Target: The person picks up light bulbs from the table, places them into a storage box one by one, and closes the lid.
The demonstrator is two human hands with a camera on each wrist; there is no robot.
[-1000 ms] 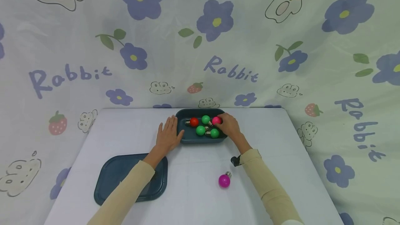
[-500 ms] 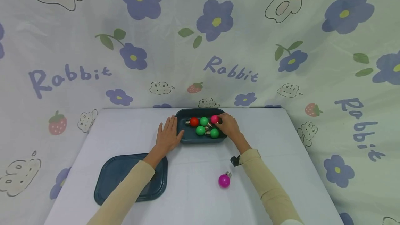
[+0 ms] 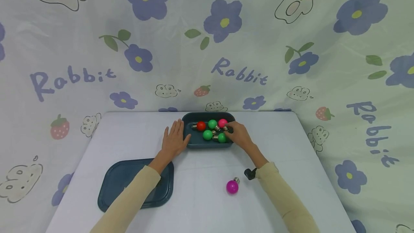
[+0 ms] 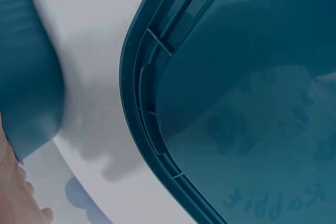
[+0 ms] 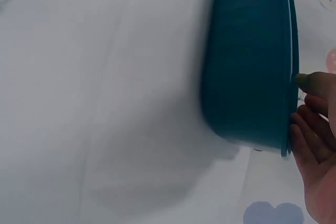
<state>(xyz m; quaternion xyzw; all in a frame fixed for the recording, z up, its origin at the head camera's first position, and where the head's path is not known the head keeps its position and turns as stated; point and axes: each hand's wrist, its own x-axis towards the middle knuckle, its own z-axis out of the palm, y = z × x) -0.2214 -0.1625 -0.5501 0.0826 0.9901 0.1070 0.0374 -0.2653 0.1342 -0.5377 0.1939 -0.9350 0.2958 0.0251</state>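
Observation:
A dark teal plastic box (image 3: 209, 146) stands at the back of the table, holding several round coloured light bulbs with metal screw bases. Inside are a red bulb (image 3: 201, 126), a pink bulb (image 3: 222, 123) and several green ones (image 3: 207, 135). My left hand (image 3: 173, 141) rests flat against the box's left end, fingers straight. My right hand (image 3: 238, 134) reaches over the right end, thumb and fingers apart beside the pink bulb and holding nothing that I can see. In the right wrist view, the right fingers (image 5: 315, 135) are at the box's rim.
A magenta bulb (image 3: 232, 187) lies on the white table (image 3: 200, 197) in front of the box. A flat teal lid (image 3: 123, 175) lies at front left, partly under the left forearm. A patterned curtain (image 3: 181, 60) hangs behind the table.
The right hand has let go of the pink bulb inside the box and drawn back slightly to the right, its forearm swinging outward. The left hand has not moved.

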